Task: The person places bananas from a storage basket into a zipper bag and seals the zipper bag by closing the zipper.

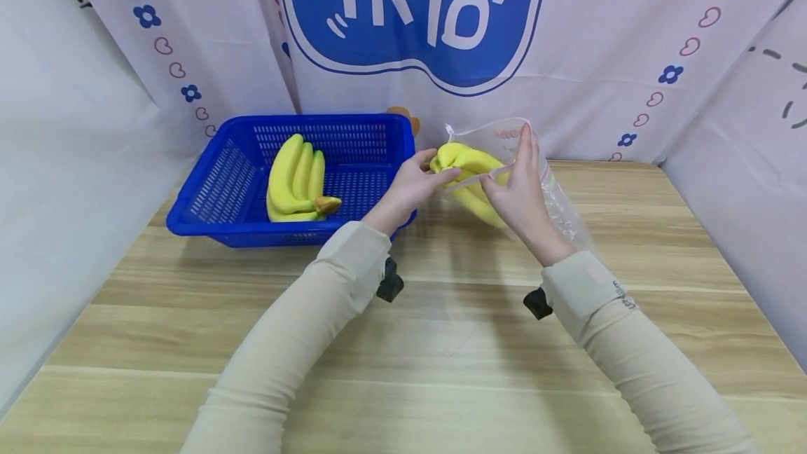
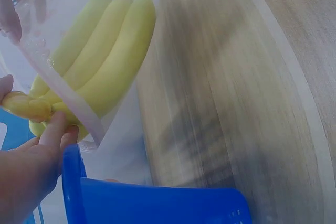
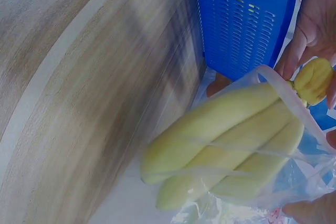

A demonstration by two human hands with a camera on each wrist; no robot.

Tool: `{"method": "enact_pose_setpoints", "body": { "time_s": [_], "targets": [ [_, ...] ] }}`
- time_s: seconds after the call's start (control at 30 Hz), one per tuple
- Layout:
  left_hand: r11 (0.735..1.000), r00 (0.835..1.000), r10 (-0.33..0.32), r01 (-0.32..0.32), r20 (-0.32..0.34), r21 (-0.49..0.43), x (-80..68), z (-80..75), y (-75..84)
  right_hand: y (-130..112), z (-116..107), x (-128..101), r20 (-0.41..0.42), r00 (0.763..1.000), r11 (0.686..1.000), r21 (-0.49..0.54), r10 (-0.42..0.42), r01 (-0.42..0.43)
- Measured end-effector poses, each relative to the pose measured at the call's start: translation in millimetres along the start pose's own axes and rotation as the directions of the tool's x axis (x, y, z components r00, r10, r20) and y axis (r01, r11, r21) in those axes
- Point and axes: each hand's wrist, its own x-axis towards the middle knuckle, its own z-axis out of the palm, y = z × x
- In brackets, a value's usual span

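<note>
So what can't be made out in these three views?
- Head view: how far the bananas sit inside the clear bag; the right hand covers them.
- Right wrist view: the right hand, cut by the edge.
- Both wrist views: the table, blurred.

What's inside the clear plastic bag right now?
The clear plastic bag holds one bunch of yellow bananas, most of it inside; its stem end sticks out, gripped by the left hand. The right hand covers part of it.
</note>
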Motion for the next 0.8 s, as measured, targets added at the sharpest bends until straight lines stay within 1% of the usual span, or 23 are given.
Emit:
{"method": "enact_pose_setpoints", "body": {
  "time_s": [0.3,0.5,0.67,0.8],
  "targets": [
    [1.000,1.000,0.001,-0.002,0.023,0.030,-3.8,-5.2,6.2,1,1,0,-0.005,1.000,1.000,0.004,-0.022,0.022],
    [1.000,1.000,0.011,-0.012,0.011,0.029,-4.1,-8.7,6.0,7,0,0,-0.015,1.000,1.000,-0.003,-0.017,0.017],
    [1.000,1.000,0.023,-0.024,-0.010,-0.004,-2.5,-12.9,2.3,7,-3,2,-0.008,1.000,1.000,0.016,0.007,-0.007],
    [0.999,0.997,0.041,-0.040,-0.061,0.018,-0.7,-19.2,0.7,5,-4,2,0.005,1.000,0.999,0.043,0.022,-0.022]
  ]
}}
